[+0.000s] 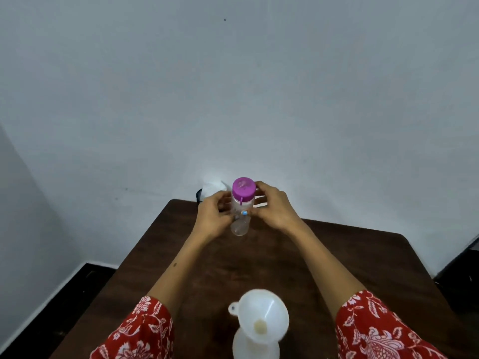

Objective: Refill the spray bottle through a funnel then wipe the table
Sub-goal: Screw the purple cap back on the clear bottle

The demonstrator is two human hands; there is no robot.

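Two hands, left hand (215,216) and right hand (274,208), grip one clear plastic bottle (240,216), purple-capped; one white funnel (261,317) sits lower centre on the dark wooden counter (350,255).

A plain room corner, with my dark table pushed up to the wall.

In front of me rises a bare, pale grey-white painted wall (233,86), evenly and softly lit, with one tiny dark speck (224,19) high up and a few faint scuffs lower on the left. A second wall (23,216) of the same colour angles in on my left. My dark brown wooden table with rounded corners (350,255) meets the far wall. Along the left, a white skirting strip (64,286) edges a black floor (51,314). On the far right, a dark piece of furniture (464,268) stands beside the table; I cannot tell what it is.
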